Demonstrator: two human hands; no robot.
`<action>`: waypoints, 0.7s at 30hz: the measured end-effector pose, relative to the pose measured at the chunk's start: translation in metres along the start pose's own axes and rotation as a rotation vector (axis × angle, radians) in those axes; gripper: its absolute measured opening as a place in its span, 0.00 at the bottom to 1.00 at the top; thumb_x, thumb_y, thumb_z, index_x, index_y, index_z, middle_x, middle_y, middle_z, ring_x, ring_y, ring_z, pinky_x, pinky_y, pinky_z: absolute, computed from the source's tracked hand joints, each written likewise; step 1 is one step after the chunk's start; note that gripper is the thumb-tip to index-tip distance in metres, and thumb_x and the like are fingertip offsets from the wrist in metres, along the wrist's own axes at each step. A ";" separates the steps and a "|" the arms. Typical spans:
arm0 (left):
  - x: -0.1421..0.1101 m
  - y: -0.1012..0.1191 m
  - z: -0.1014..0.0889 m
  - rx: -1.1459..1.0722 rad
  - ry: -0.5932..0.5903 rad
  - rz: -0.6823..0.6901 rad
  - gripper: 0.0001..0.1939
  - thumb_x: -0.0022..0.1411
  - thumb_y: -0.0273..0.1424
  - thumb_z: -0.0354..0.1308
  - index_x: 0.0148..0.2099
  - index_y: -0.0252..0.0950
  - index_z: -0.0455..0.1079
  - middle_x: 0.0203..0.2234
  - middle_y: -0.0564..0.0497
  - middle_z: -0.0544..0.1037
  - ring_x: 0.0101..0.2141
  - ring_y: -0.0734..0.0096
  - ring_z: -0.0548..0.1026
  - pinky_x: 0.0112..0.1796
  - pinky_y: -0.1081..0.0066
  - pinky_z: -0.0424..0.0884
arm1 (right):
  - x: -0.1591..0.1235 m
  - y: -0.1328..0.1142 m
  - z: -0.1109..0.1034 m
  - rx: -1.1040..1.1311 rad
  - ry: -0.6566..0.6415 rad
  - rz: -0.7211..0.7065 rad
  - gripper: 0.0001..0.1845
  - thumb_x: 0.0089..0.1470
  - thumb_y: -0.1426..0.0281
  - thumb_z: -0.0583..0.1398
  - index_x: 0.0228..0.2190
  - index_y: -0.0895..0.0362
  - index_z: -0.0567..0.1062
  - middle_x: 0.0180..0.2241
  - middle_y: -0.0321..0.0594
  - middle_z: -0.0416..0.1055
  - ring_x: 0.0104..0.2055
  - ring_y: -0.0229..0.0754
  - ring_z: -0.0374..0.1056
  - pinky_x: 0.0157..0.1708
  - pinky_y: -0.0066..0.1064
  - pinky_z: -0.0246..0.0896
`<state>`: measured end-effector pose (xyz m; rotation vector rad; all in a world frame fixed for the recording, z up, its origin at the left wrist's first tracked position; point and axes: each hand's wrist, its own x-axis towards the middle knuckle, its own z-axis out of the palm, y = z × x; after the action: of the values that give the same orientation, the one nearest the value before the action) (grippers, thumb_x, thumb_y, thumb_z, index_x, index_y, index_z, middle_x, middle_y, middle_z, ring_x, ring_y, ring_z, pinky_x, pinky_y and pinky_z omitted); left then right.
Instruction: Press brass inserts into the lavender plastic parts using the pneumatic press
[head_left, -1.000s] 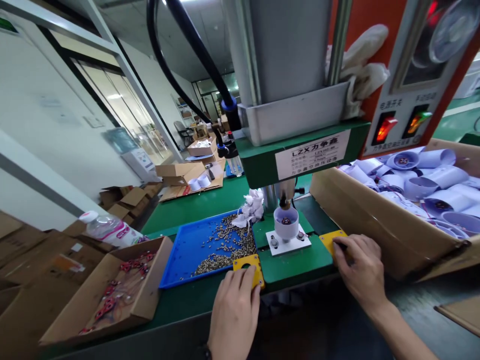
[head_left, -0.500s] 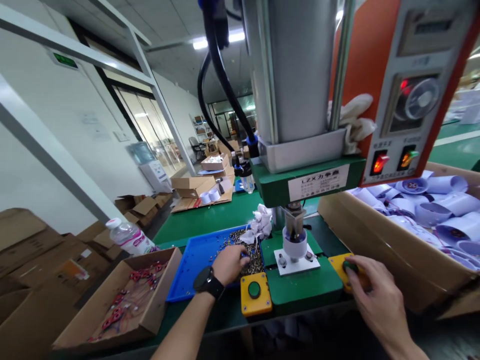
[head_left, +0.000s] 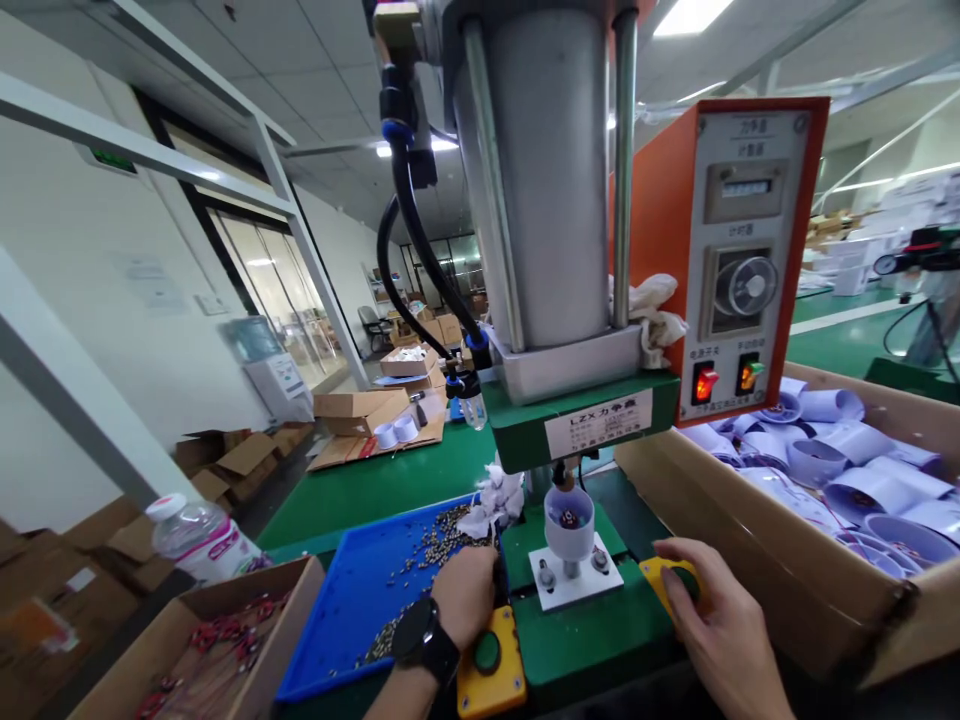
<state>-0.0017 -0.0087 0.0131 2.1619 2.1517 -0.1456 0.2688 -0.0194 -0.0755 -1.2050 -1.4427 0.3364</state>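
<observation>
My left hand [head_left: 465,595], with a black watch [head_left: 417,632] on the wrist, is at the right edge of a blue tray [head_left: 322,610] of small metal screws or pins [head_left: 442,540]. Its fingers curl down out of sight; what they hold, if anything, is hidden. A yellow button box [head_left: 491,685] is just below it. My right hand [head_left: 724,625] rests over another yellow button box [head_left: 660,575], thumb and fingers apart around its dark button. Between the hands, a white plastic cup [head_left: 568,535] with a small red part inside stands on the press fixture [head_left: 574,590], under the raised press tip [head_left: 564,476].
A carton [head_left: 660,530] of white cylindrical parts [head_left: 817,465] stands right of the press. At left are a box [head_left: 300,610] of red wired parts and a bottle [head_left: 199,540]. The orange control box [head_left: 652,230] hangs above; crumpled white paper [head_left: 499,495] lies behind the tray.
The press tip has risen out of the white cup, showing its inside. The red timer light is out. The view has shifted; my right hand stays at its button box, my left at the tray's edge.
</observation>
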 end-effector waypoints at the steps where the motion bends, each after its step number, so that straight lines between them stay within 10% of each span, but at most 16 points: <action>1: 0.000 0.001 0.000 0.008 0.008 0.004 0.15 0.56 0.19 0.48 0.38 0.36 0.74 0.41 0.42 0.80 0.45 0.61 0.77 0.44 0.67 0.69 | 0.006 -0.008 0.004 0.050 -0.029 0.008 0.12 0.58 0.63 0.55 0.42 0.52 0.71 0.44 0.42 0.72 0.47 0.46 0.69 0.45 0.40 0.66; 7: -0.001 0.008 0.000 0.032 0.008 0.007 0.14 0.59 0.22 0.47 0.37 0.36 0.74 0.36 0.42 0.81 0.41 0.62 0.78 0.39 0.68 0.70 | 0.057 -0.063 0.037 0.471 -0.457 -0.113 0.34 0.55 0.65 0.58 0.61 0.50 0.53 0.56 0.45 0.65 0.53 0.44 0.67 0.51 0.39 0.65; 11: -0.001 0.012 0.007 0.004 -0.011 -0.012 0.12 0.62 0.25 0.49 0.39 0.37 0.74 0.37 0.43 0.80 0.42 0.65 0.77 0.41 0.68 0.70 | 0.041 -0.083 0.044 0.432 0.007 -0.032 0.35 0.53 0.63 0.59 0.59 0.54 0.53 0.52 0.50 0.65 0.51 0.48 0.67 0.51 0.43 0.63; 14: -0.002 0.012 0.015 -0.027 -0.005 -0.020 0.11 0.63 0.27 0.50 0.41 0.36 0.73 0.39 0.43 0.79 0.43 0.67 0.76 0.45 0.67 0.69 | -0.032 -0.081 0.042 0.375 0.168 -0.045 0.33 0.46 0.66 0.64 0.53 0.54 0.60 0.50 0.53 0.65 0.52 0.55 0.66 0.53 0.49 0.60; 17: -0.004 0.012 0.020 -0.042 0.010 -0.025 0.11 0.65 0.30 0.50 0.42 0.34 0.72 0.38 0.45 0.79 0.43 0.67 0.76 0.45 0.63 0.70 | -0.134 -0.051 0.058 0.536 -0.282 0.133 0.27 0.38 0.66 0.67 0.43 0.51 0.68 0.44 0.48 0.71 0.49 0.58 0.68 0.52 0.52 0.60; 19: -0.005 0.013 0.021 -0.042 0.020 -0.020 0.11 0.66 0.31 0.49 0.43 0.33 0.72 0.38 0.46 0.79 0.42 0.67 0.76 0.45 0.61 0.71 | -0.189 -0.022 0.085 0.532 -0.746 0.632 0.27 0.36 0.64 0.68 0.41 0.52 0.71 0.43 0.43 0.73 0.49 0.55 0.69 0.53 0.46 0.60; 21: -0.005 0.013 0.021 -0.035 0.028 -0.012 0.12 0.66 0.33 0.50 0.43 0.33 0.72 0.38 0.47 0.79 0.42 0.67 0.76 0.45 0.60 0.71 | -0.217 0.008 0.118 0.461 -0.855 0.861 0.21 0.45 0.59 0.64 0.38 0.58 0.73 0.31 0.43 0.74 0.35 0.51 0.72 0.39 0.46 0.68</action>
<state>0.0108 -0.0168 -0.0074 2.1447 2.1656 -0.0789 0.1277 -0.1411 -0.2384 -1.2853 -1.3053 1.8442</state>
